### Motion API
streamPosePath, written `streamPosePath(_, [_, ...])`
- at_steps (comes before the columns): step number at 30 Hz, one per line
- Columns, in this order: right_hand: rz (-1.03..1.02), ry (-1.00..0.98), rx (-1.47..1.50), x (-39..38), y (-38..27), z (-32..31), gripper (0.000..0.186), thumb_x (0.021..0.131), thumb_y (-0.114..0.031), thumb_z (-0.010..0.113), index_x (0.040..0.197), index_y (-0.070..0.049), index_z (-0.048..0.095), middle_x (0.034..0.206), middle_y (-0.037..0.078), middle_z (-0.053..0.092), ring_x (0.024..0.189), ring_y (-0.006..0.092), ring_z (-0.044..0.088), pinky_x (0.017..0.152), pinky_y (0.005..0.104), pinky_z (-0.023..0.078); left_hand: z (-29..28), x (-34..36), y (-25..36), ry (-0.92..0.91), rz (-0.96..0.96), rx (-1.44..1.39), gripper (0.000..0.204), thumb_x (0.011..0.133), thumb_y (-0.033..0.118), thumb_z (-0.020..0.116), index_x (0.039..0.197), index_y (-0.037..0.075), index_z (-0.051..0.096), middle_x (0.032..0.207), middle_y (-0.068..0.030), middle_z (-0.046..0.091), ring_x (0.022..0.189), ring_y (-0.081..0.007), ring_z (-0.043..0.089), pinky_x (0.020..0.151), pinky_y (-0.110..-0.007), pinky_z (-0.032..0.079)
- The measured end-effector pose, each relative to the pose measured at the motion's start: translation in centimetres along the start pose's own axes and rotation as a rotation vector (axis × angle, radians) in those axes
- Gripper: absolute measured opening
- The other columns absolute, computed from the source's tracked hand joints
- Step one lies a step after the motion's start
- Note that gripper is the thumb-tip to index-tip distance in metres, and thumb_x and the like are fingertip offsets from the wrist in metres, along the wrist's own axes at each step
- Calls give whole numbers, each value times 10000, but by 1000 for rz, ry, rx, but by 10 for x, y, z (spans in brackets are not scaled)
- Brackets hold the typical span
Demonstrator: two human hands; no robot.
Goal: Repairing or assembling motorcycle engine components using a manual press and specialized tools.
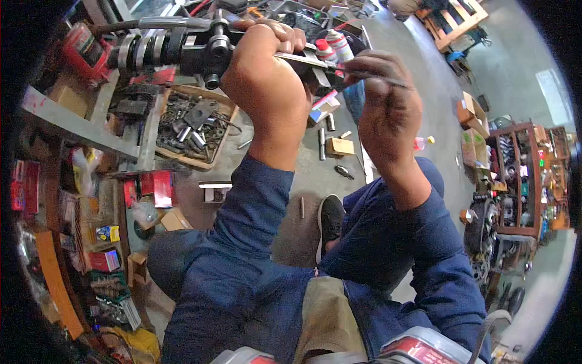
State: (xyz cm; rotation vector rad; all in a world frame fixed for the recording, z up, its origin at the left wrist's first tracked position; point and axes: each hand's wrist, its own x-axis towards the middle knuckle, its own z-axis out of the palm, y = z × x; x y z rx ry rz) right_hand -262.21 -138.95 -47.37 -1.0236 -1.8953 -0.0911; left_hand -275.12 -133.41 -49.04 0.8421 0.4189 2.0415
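Note:
My left hand [265, 64] is wrapped round a black metal tool [197, 56] at the upper middle. Shiny rings circle the tool's left end, and a round steel knob [219, 45] stands on its body beside my fingers. To the right, my right hand [388, 106] is raised near the tool's far right end. Its fingers are curled together and smeared by motion; a thin dark piece seems to lie between them, too blurred to name. Behind the hands stand two spray cans [339, 46], partly hidden.
On the left, a wooden tray [212, 162] holds metal parts, beside a grey metal frame [82, 127]. Small boxes and a yellowish block [340, 146] lie on the floor [282, 200]. A red bottle jack [85, 53] stands upper left; a shelf rack [518, 230] stands right.

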Motion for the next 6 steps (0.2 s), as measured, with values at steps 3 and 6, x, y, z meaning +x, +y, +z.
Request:
streamPosePath(3, [235, 389, 232, 4, -7, -8, 242, 983, -166, 478, 874, -4, 621, 811, 103, 696, 761, 181, 675, 706, 296, 514, 14, -8, 5, 76, -69, -111, 56, 683, 16, 433, 656, 60, 412, 635, -57, 420, 576, -176, 437, 622, -333, 430])
streamPosePath(6, [405, 323, 135, -5, -11, 0, 287, 981, -269, 508, 933, -6, 612, 764, 103, 702, 722, 154, 682, 667, 262, 516, 26, -20, 5, 182, -149, -187, 55, 683, 17, 437, 654, 56, 413, 622, -56, 413, 553, -176, 431, 617, -313, 432])
